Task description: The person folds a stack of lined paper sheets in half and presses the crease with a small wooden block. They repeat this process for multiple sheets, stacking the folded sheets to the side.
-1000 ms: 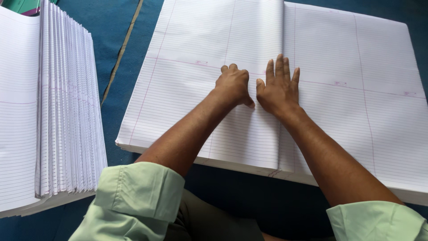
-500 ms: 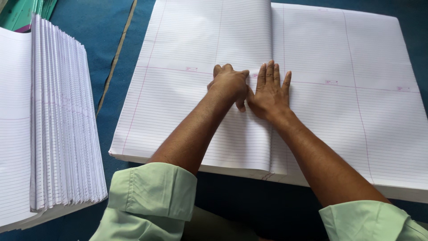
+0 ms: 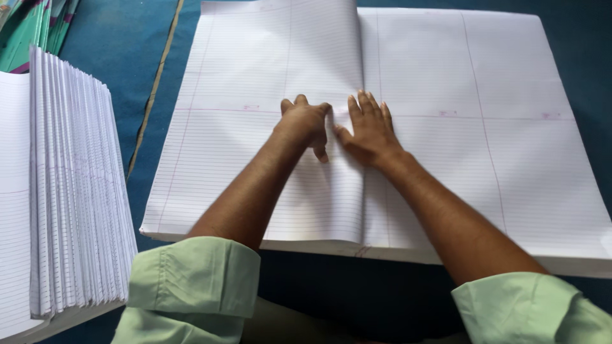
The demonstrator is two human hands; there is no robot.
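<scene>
Nearest, two pale green rolled sleeves (image 3: 191, 280) at the bottom edge, bare forearms reaching up and forward from them. To the left, close by, a tall stack of folded ruled sheets (image 3: 70, 191), folds fanned and facing right, resting on the blue surface (image 3: 127, 76). Further in, a large pile of ruled white paper (image 3: 510, 159) lying flat on that blue surface, its top sheet (image 3: 274, 191) folded over from the left so its free edge runs down the middle. On that fold line, left hand (image 3: 305, 124) curled into a loose fist, knuckles pressing down on the folded sheet, holding nothing. Just beside it, almost touching, right hand (image 3: 368, 130) spread flat, fingers together and pointing away, palm pressing the paper at the fold edge, gripping nothing. Beyond the hands, the folded sheet's upper part slightly raised near the crease. Farthest, at the top left corner, a few green-covered booklets (image 3: 32, 32).
</scene>
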